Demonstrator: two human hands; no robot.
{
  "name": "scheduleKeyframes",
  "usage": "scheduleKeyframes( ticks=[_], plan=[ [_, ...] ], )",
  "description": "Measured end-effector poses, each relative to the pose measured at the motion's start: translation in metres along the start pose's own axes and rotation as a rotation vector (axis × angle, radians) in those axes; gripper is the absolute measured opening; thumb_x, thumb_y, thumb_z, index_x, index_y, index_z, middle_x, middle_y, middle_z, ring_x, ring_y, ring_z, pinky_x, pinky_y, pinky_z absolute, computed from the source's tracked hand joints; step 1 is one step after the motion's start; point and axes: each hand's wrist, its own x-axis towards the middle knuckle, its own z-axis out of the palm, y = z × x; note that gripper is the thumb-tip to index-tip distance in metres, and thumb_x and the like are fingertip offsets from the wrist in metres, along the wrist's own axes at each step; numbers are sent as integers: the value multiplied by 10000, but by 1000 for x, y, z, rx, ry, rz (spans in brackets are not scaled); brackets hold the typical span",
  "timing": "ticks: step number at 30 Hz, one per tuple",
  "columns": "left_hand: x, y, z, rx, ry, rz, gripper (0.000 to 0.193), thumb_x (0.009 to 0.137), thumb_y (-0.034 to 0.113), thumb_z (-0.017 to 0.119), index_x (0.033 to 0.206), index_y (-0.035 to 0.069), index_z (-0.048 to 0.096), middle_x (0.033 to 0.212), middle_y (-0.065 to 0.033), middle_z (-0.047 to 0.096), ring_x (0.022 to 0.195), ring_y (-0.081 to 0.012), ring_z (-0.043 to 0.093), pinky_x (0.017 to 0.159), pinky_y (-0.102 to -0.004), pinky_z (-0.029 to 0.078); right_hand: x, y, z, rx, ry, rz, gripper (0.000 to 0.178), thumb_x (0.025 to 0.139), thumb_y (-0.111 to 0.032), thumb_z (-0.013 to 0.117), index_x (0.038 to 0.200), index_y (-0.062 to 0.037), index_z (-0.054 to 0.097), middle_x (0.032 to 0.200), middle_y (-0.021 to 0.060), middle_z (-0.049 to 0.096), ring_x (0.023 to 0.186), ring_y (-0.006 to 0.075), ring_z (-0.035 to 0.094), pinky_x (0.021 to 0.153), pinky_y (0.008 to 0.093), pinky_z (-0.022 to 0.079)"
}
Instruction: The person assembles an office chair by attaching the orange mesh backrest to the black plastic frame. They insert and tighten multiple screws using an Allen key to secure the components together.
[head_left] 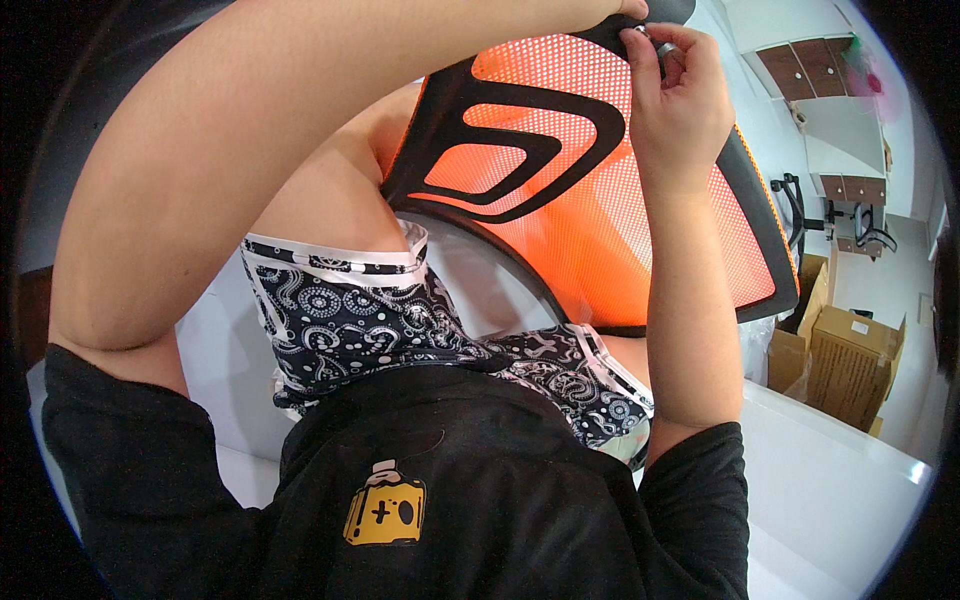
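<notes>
Everything turns on one spot at the far edge of the backrest (590, 255), out past my lap, where my two arms converge. My right grip (686, 115) is closed in a pinch on a small metal piece (641, 32), shiny and too small for me to name, which sits at the fingertips against the black frame (768, 225). The right is plainly the nearer hand. My left grip (632, 8) is just beside it, but most of it is cut off by the upper edge of the view, so I cannot tell whether it is open or closed.

From my right grip, the backrest spreads back toward my body and out to both sides. Its longer stretch runs slantwise from upper left to lower right, passing beneath my right forearm, with the near edge close to my patterned shorts (350, 310). I cannot make out which way the metal piece's own axis points. I judge that its line against the frame matters most, with my right fingers guiding it.
</notes>
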Motion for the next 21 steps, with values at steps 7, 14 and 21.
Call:
scheduleKeyframes(
  ticks=[7, 14, 21],
  plan=[
    [13, 1, 6, 80, -47, -24, 296, 923, 153, 553, 1213, 123, 605, 994, -126, 647, 925, -219, 645, 772, -340, 555, 25, -4, -39, 976, -103, 645, 300, 825, 80, 427, 1109, 6, 492, 971, 62, 448, 692, 112, 435, 599, 230, 392],
    [11, -2, 9, -140, 63, -53, 297, 992, 268, 439, 1059, 86, 664, 933, -140, 645, 827, -247, 659, 681, -368, 552, 40, -34, -47, 950, -77, 597, 279, 839, 55, 440, 1093, 13, 548, 1060, 112, 518, 712, 137, 500, 607, 209, 394],
    [23, -1, 14, -331, 94, -214, 473, 926, 440, 509, 950, -22, 607, 881, -208, 642, 822, -348, 646, 716, -438, 520, 75, -3, -29, 711, -187, 385, 210, 865, 20, 611, 1074, 4, 616, 861, 57, 650, 811, 115, 625, 718, 237, 516]
  ],
)
